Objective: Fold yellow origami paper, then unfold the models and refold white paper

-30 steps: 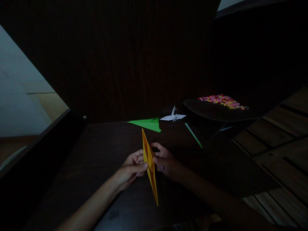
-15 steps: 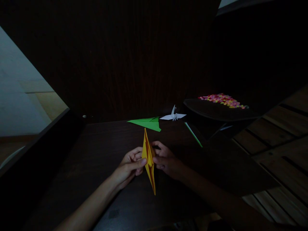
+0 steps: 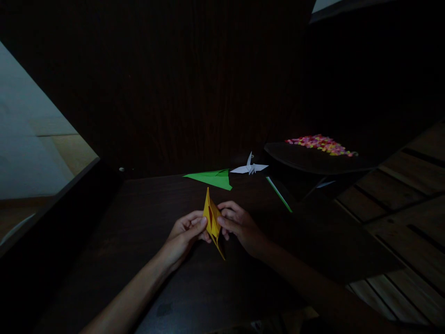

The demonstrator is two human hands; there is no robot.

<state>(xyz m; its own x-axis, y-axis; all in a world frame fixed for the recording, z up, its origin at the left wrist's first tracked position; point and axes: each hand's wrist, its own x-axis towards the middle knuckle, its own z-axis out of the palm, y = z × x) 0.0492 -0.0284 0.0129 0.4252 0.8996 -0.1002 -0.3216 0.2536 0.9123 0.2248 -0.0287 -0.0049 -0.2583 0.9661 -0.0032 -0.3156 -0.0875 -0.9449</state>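
Observation:
A folded yellow paper piece (image 3: 212,221), long and pointed at both ends, stands on edge above the dark wooden table (image 3: 146,218). My left hand (image 3: 186,234) pinches it from the left with thumb and fingers. My right hand (image 3: 238,225) pinches it from the right. Both hands meet at the paper's middle, near the table's centre.
A green folded paper (image 3: 212,178) and a white paper crane (image 3: 249,168) lie further back. A thin green strip (image 3: 279,195) lies to the right. A dark tray (image 3: 313,160) holds a heap of small colourful bits (image 3: 320,144). Wooden slats run along the right.
The yellow paper looks shorter now: its lower tip has risen from well below my hands to just under them. Both hands shifted slightly up and stayed on the paper.

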